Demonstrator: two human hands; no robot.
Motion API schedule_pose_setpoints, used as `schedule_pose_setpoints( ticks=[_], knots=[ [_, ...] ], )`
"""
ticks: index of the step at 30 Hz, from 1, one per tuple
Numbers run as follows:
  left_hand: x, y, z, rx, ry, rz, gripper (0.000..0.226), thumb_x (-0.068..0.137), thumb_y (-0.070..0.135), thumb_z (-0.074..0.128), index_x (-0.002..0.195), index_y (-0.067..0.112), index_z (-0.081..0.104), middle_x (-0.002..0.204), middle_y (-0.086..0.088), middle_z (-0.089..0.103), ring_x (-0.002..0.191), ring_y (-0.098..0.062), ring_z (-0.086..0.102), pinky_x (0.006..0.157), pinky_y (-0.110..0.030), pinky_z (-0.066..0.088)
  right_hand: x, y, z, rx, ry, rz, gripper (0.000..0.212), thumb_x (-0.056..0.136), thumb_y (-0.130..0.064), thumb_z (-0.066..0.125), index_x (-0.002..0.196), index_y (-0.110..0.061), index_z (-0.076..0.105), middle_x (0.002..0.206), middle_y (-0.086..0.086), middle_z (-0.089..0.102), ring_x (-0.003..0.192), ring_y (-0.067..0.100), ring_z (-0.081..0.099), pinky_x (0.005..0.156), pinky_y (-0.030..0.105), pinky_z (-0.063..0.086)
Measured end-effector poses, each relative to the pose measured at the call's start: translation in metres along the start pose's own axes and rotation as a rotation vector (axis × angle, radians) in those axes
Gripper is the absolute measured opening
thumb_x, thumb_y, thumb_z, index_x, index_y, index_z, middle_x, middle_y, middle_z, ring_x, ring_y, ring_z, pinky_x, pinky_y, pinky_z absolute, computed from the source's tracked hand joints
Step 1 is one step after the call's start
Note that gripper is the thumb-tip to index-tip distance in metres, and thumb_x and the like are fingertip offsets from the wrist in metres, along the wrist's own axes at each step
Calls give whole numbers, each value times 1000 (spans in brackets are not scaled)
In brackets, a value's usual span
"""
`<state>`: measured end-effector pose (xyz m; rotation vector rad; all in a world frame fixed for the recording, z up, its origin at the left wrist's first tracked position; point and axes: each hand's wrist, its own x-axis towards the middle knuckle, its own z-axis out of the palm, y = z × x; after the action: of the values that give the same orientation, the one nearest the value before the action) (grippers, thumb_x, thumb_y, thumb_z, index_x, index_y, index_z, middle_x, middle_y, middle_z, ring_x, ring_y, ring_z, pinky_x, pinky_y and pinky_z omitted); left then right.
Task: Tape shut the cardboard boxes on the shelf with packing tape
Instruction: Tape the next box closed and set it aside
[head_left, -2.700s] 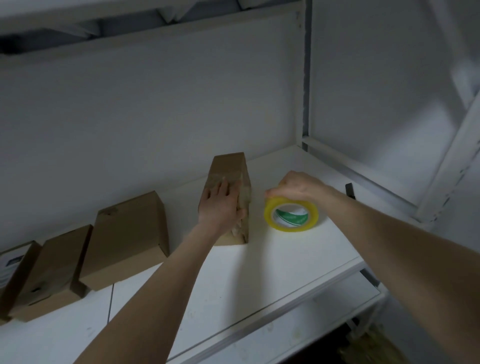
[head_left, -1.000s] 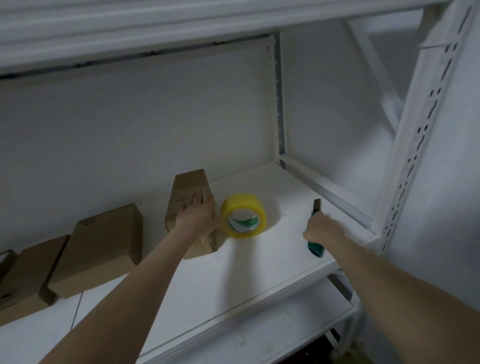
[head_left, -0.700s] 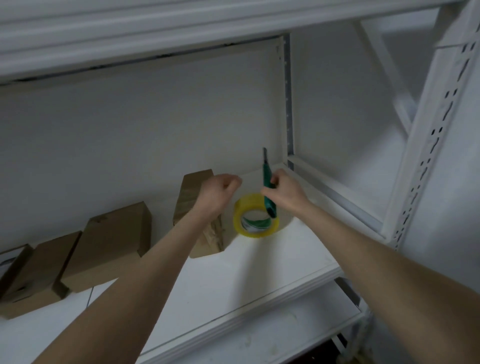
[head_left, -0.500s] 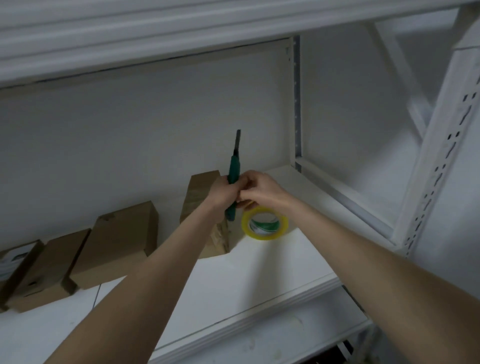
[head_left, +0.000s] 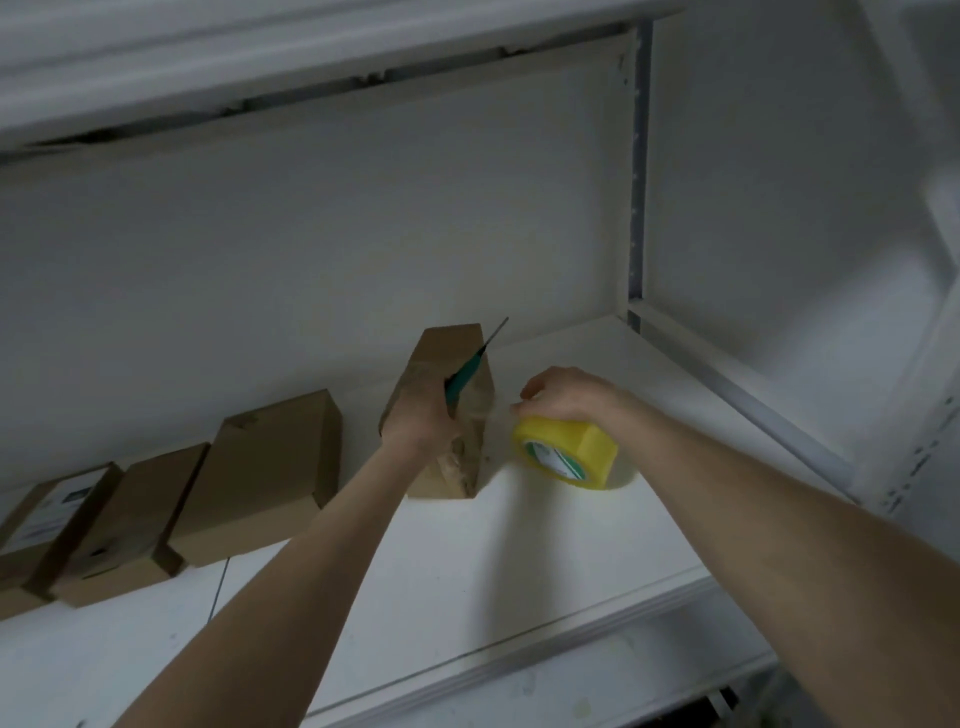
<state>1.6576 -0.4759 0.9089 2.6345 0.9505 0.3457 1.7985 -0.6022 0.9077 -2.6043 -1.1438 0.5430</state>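
Brown cardboard box (head_left: 470, 457): on the white metal shelf (head_left: 545, 597), at the right end of the row, with glossy tape showing over its near end.
Left hand (head_left: 415, 421): down on the box top, fingers wrapped round the green-handled utility knife (head_left: 464, 375), its thin blade angled up and to the right.
Right hand (head_left: 563, 395): gripping the top of the yellow roll of packing tape (head_left: 569, 454), on edge just right of the box. I can't tell if it is resting or lifted.
Clear tape span (head_left: 493, 410): faint, seemingly running from roll to box.
Step in hand: cutting the tape free, by my reading.
Doing it well: draw the roll away until the span is taut, set the blade close to the box edge, slice away from the right hand, then smooth the tail down.
Risk: slack tape folds onto itself, and the blade is near bare skin.
Neighbours: three more brown cardboard boxes (head_left: 270, 467) to the left, apart from both hands.
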Motion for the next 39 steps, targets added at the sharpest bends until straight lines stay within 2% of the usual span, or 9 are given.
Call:
schedule_pose_setpoints(
  ticks=[4, 9, 12, 16, 20, 24, 30, 36, 39],
  knots=[
    [7, -2, -6, -33, -41, 23, 40, 77, 16, 67, 113, 12, 52, 96, -7, 60, 87, -25, 59, 78, -38, 54, 12, -5, 10, 129, -99, 9, 47, 98, -37, 51, 136, -10, 54, 137, 11, 54, 123, 28, 52, 96, 32, 43],
    [7, -6, -10, -64, -51, 19, 42, 78, 14, 66, 117, 11, 51, 101, -10, 61, 91, -26, 60, 80, -40, 54, 23, -14, 8, 120, -73, 51, 50, 99, -37, 50, 139, -6, 51, 139, 13, 52, 123, 28, 53, 97, 31, 43],
    [5, -7, -11, -62, -80, 9, 42, 79, 13, 66, 118, 11, 50, 103, -11, 61, 93, -27, 61, 82, -42, 54, 26, -9, 16, 210, 3, 67, 56, 95, -50, 53, 133, -9, 58, 132, 11, 58, 117, 28, 57, 93, 31, 47],
    [-2, 2, -22, -159, -84, 22, 25, 91, 24, 58, 112, 15, 48, 97, -4, 57, 81, -18, 56, 68, -28, 48, 32, -4, 30, 309, 70, 116, 49, 83, -57, 61, 110, -17, 70, 108, 6, 67, 96, 25, 65, 86, 34, 55],
    [-28, 17, -36, -261, -105, 35, 26, 100, 18, 35, 122, 9, 45, 102, -15, 64, 80, -28, 64, 71, -39, 56, 33, -5, 30, 321, 92, 149, 39, 79, -49, 63, 99, -17, 70, 99, 7, 68, 86, 25, 66, 83, 37, 57],
    [-71, 18, -32, -370, -263, -27, 24, 100, 12, 31, 121, 7, 42, 96, -18, 63, 57, -24, 63, 44, -31, 51, 31, -7, 30, 307, 85, 169, 41, 76, -50, 61, 100, -18, 70, 97, 6, 68, 85, 26, 65, 84, 39, 57],
    [-88, 14, -18, -244, -315, -53, 20, 100, 17, 29, 117, 11, 38, 96, -15, 63, 59, -22, 57, 55, -35, 54, 27, -9, 30, 329, 103, 184, 42, 69, -50, 67, 101, -22, 71, 99, 6, 68, 89, 27, 66, 87, 39, 56],
    [-80, 19, -14, -180, -371, -194, 21, 100, 14, 30, 108, 4, 46, 84, -15, 59, 49, -19, 47, 41, -23, 37, 25, -11, 32, 321, 132, 197, 37, 75, -47, 66, 103, -23, 71, 101, 6, 68, 90, 27, 66, 86, 39, 56],
    [-78, 18, -12, -155, -362, -148, 17, 100, 14, 28, 108, 8, 42, 84, -14, 56, 48, -17, 45, 38, -22, 35, 24, -13, 33, 302, 137, 192, 36, 75, -47, 65, 101, -23, 70, 95, 4, 68, 85, 26, 66, 83, 38, 57]
  ],
)
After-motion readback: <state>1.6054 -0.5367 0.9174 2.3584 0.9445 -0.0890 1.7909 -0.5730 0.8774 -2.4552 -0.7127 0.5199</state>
